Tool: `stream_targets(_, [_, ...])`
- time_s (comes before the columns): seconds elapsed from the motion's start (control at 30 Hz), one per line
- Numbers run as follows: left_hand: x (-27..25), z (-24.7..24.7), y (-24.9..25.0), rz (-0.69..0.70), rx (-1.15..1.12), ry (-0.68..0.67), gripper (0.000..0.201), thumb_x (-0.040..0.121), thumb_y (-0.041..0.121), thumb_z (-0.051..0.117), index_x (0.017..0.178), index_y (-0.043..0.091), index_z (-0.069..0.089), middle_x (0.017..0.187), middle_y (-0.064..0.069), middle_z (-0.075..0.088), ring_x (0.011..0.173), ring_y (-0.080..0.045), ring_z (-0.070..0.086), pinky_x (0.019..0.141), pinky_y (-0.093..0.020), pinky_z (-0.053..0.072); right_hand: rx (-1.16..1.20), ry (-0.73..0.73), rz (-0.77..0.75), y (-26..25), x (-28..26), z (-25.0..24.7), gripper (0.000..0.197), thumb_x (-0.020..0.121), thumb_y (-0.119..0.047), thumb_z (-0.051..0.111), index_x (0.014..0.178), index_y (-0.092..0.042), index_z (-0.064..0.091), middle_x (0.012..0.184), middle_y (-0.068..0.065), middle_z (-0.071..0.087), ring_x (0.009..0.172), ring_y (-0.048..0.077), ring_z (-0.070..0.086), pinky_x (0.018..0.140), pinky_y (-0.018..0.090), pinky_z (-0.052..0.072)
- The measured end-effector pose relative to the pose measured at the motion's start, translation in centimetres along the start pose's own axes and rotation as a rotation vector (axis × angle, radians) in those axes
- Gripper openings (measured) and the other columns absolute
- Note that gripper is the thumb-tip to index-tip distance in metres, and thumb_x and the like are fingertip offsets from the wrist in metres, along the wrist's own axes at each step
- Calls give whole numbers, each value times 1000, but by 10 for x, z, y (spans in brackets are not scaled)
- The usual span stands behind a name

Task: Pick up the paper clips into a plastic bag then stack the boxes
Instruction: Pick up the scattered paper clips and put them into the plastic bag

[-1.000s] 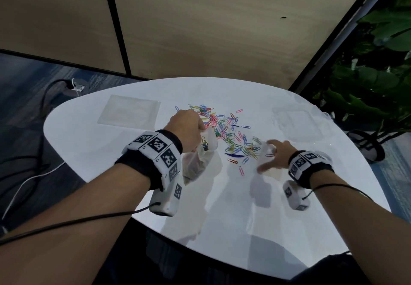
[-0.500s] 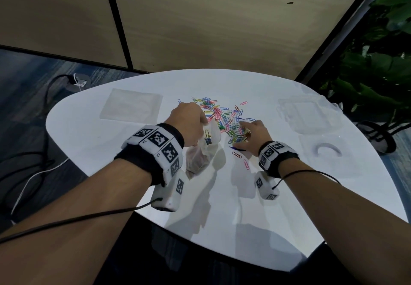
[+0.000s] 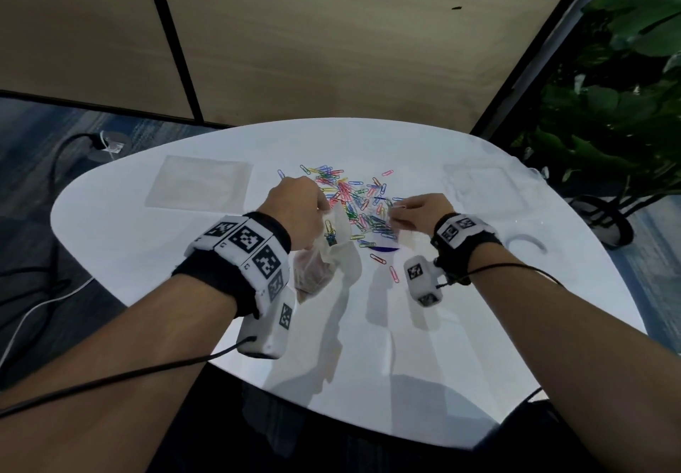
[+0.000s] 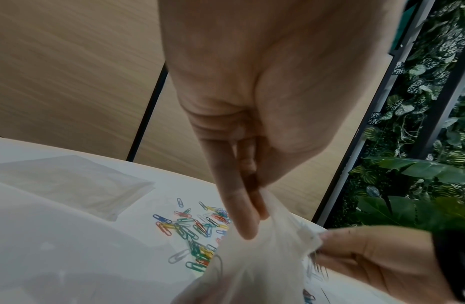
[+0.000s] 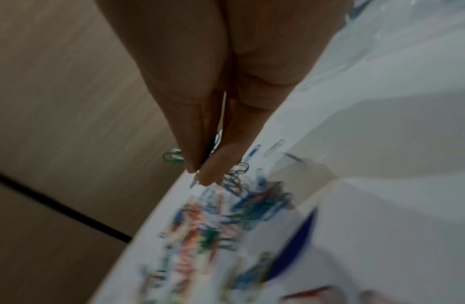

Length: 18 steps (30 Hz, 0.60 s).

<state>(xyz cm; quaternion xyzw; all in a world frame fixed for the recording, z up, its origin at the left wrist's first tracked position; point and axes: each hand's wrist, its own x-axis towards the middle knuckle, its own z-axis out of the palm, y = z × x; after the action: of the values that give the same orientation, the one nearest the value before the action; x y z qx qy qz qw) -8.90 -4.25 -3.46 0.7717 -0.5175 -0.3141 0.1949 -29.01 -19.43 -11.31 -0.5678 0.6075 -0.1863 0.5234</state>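
Note:
A heap of coloured paper clips (image 3: 353, 199) lies mid-table on the white table (image 3: 368, 325). My left hand (image 3: 294, 210) pinches the mouth of a clear plastic bag (image 3: 331, 251), which hangs beside the heap with a few clips inside; the bag (image 4: 265, 257) shows below my fingers in the left wrist view. My right hand (image 3: 409, 210) is at the right edge of the heap, pinching a bunch of paper clips (image 5: 213, 152) between its fingertips (image 5: 213, 170). Clear plastic boxes (image 3: 479, 188) sit at the far right, hard to make out.
A flat stack of clear bags (image 3: 201, 187) lies at the far left of the table. A clear lid with a white curved mark (image 3: 527, 242) is right of my right wrist. Leafy plants (image 3: 608, 104) stand right; cables (image 3: 55, 177) run on the floor left.
My right hand came from the right side of the table to the heap and has taken hold of clips. My left hand kept holding the bag.

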Motion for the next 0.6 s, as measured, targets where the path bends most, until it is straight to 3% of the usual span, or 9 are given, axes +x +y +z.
stream_targets(0.1, [2,3,0,-22,-9,4,33,92,-3,52,116,9,71,107,-17,71,98,-36,69,88,-44,60,445,-188,18,-25,-18,2,17,81,-1,73,97,3,70,94,17,72,80,19,72,78,22,59])
stream_targets(0.27, [3,4,-1,-37,-43,16,34,91,-3,52,115,9,72,103,-17,72,96,-38,70,86,-45,60,593,-454,11,-54,-55,28,19,91,1,60,109,5,65,90,8,73,83,12,72,75,15,57])
stream_targets(0.37, [4,5,-2,-28,-56,24,33,89,-3,54,113,10,73,99,-18,73,93,-38,71,84,-45,61,388,-506,-41,-52,-70,49,21,86,3,66,107,6,67,93,12,71,79,16,71,78,20,58])
stream_targets(0.47, [4,5,-3,-36,-71,29,27,90,-3,56,106,9,74,93,-17,73,88,-36,72,79,-45,62,32,-350,-179,-45,-73,63,19,78,7,74,96,3,72,91,20,73,77,25,71,81,31,60])
stream_targets(0.6, [5,5,-3,-33,-88,32,26,91,-2,55,107,9,72,96,-18,72,91,-36,72,82,-45,61,-330,-141,-388,-46,-75,72,13,73,-5,79,85,-10,78,70,3,73,62,12,68,66,21,58])
